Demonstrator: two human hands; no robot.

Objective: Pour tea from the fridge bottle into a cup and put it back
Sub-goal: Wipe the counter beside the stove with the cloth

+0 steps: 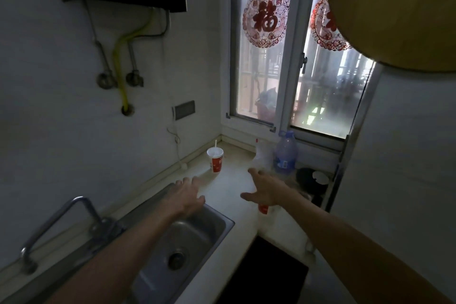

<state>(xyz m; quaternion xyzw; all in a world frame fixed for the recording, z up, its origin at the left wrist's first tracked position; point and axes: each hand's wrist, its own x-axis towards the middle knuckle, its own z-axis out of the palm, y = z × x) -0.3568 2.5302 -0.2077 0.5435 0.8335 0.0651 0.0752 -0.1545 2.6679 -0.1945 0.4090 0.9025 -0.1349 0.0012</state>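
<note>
Red-white cup [215,159] — upright on counter [229,180]

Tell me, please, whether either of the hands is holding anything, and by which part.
Nothing is held: the left hand and the right hand both reach over the counter with fingers straight and spread.

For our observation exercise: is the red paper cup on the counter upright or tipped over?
Upright: the red paper cup stands on its base on the counter, rim up, straw sticking out.

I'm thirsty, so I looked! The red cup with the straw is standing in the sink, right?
No. The red cup with the straw is standing on the counter, beyond the sink, not in it. The head view shows it.
</note>
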